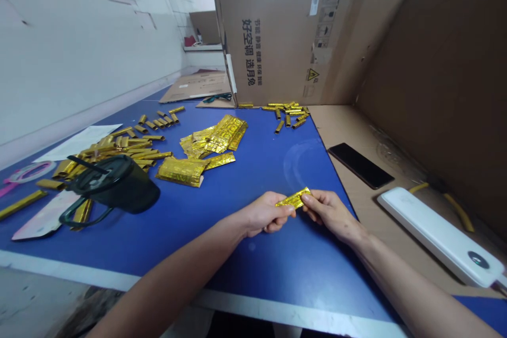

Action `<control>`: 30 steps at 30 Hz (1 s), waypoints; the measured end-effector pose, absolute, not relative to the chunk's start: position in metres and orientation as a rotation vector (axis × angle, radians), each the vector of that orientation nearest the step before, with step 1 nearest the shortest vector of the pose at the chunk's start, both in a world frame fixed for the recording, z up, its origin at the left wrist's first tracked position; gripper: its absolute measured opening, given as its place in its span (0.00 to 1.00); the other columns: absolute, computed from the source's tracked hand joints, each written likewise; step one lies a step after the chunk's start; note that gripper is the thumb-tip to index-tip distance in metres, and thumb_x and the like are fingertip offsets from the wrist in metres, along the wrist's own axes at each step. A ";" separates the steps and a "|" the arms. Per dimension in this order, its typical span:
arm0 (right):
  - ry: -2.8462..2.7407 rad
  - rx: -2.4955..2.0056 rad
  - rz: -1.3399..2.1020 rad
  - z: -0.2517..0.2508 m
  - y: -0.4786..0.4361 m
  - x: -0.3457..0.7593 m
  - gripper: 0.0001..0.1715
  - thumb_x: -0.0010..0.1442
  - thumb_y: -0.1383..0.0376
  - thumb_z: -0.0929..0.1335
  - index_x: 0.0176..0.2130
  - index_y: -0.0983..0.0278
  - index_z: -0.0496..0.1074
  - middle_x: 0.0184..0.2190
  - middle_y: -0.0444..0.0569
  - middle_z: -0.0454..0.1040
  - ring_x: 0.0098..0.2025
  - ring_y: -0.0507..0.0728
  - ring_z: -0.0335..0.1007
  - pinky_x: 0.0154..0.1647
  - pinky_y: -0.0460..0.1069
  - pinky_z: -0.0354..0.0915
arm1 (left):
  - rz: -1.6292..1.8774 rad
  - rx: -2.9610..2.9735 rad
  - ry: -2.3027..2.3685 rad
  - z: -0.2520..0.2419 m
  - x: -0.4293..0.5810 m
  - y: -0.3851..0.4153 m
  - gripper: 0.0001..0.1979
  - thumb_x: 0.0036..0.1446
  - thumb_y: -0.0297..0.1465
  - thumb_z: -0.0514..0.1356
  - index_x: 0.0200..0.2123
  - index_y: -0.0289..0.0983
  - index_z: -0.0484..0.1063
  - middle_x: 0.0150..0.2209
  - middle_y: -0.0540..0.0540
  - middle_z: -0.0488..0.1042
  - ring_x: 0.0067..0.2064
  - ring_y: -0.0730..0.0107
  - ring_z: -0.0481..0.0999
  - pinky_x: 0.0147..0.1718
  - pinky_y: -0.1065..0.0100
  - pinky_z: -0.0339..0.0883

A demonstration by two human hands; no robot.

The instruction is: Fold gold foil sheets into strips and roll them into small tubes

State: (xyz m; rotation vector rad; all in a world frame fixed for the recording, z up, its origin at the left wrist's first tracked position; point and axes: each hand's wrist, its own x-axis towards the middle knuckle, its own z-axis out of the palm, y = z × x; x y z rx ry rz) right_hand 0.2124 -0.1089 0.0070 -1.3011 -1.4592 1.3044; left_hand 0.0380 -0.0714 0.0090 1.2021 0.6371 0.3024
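Both my hands meet over the blue table top, pinching one small gold foil slip between them. My left hand grips its left end with thumb and fingers closed. My right hand pinches its right end. The slip is held just above the table surface. A loose heap of flat gold foil slips lies farther back in the middle, and a folded gold foil pack lies in front of it.
Several rolled gold pieces lie at the left and by the back. A black lidded cup stands left. A black phone and a white power strip lie on cardboard at right. A big cardboard box stands behind.
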 end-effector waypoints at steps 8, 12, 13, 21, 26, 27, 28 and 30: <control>-1.541 -1.229 1.404 0.009 -0.112 0.215 0.17 0.53 0.54 0.63 0.25 0.66 0.63 0.13 0.37 0.56 0.15 0.44 0.46 0.15 0.43 0.43 | 0.292 1.340 0.695 0.011 0.038 -0.073 0.10 0.48 0.35 0.56 0.26 0.34 0.61 0.14 0.57 0.58 0.13 0.85 0.53 0.09 0.80 0.45; -1.524 -1.217 1.423 0.009 -0.110 0.215 0.17 0.53 0.55 0.63 0.23 0.66 0.63 0.12 0.36 0.55 0.15 0.44 0.44 0.15 0.43 0.41 | 0.294 1.386 0.707 0.010 0.039 -0.073 0.09 0.48 0.35 0.56 0.26 0.34 0.62 0.15 0.57 0.59 0.13 0.84 0.54 0.10 0.80 0.47; -1.498 -1.213 1.421 0.008 -0.110 0.215 0.17 0.54 0.55 0.63 0.24 0.66 0.63 0.12 0.36 0.54 0.15 0.44 0.43 0.15 0.43 0.40 | 0.305 1.391 0.712 0.010 0.040 -0.073 0.09 0.48 0.35 0.56 0.26 0.34 0.62 0.15 0.57 0.60 0.13 0.84 0.54 0.10 0.80 0.48; -1.373 -1.206 1.449 0.006 -0.109 0.213 0.16 0.52 0.57 0.64 0.24 0.67 0.67 0.11 0.37 0.58 0.13 0.44 0.47 0.15 0.43 0.42 | 0.663 1.257 0.864 0.010 0.044 -0.066 0.12 0.45 0.36 0.58 0.24 0.34 0.60 0.13 0.55 0.62 0.13 0.82 0.58 0.11 0.78 0.47; -1.483 -1.197 1.550 0.008 -0.115 0.197 0.17 0.52 0.58 0.64 0.23 0.68 0.70 0.11 0.39 0.61 0.13 0.44 0.49 0.15 0.43 0.44 | 0.900 1.067 0.829 0.010 0.047 -0.063 0.12 0.43 0.33 0.61 0.23 0.32 0.62 0.18 0.52 0.66 0.19 0.82 0.63 0.20 0.77 0.55; -1.497 -1.196 1.551 0.008 -0.115 0.195 0.17 0.52 0.57 0.63 0.23 0.68 0.70 0.11 0.39 0.61 0.13 0.44 0.49 0.14 0.43 0.44 | 0.921 1.035 0.805 0.010 0.047 -0.063 0.12 0.43 0.33 0.61 0.23 0.32 0.62 0.19 0.52 0.66 0.20 0.82 0.64 0.21 0.76 0.56; -1.497 -1.199 1.545 0.007 -0.116 0.193 0.18 0.52 0.57 0.63 0.23 0.68 0.69 0.11 0.39 0.61 0.13 0.44 0.48 0.14 0.43 0.44 | 0.936 1.017 0.783 0.010 0.048 -0.064 0.12 0.43 0.33 0.61 0.23 0.32 0.62 0.19 0.52 0.66 0.20 0.81 0.63 0.21 0.76 0.56; -1.463 -1.207 1.526 0.005 -0.116 0.191 0.18 0.52 0.56 0.63 0.23 0.68 0.69 0.10 0.38 0.60 0.12 0.44 0.47 0.14 0.42 0.43 | 0.940 1.021 0.753 0.010 0.050 -0.067 0.11 0.43 0.33 0.61 0.24 0.31 0.63 0.20 0.51 0.66 0.20 0.81 0.63 0.22 0.75 0.56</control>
